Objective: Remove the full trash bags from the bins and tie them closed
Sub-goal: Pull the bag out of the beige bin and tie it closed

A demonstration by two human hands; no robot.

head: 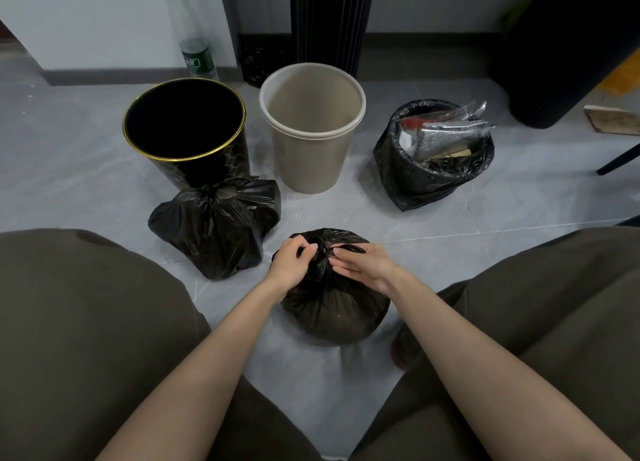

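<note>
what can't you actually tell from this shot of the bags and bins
Knot on the near bag: head view, the left hand and right hand cover it, so finished or not is unclear.
Inside of the black bin: head view, too dark to see the bottom.
Contents of the tied bag: opaque plastic hides them.
Bottle label: too small to read.

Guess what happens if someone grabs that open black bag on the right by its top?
The open bag would probably sag and crumple, since its thin plastic is already wrinkled and slumped. It likely isn't heavy: mostly wrappers and paper show. Untied, it might spill if tipped.
</note>
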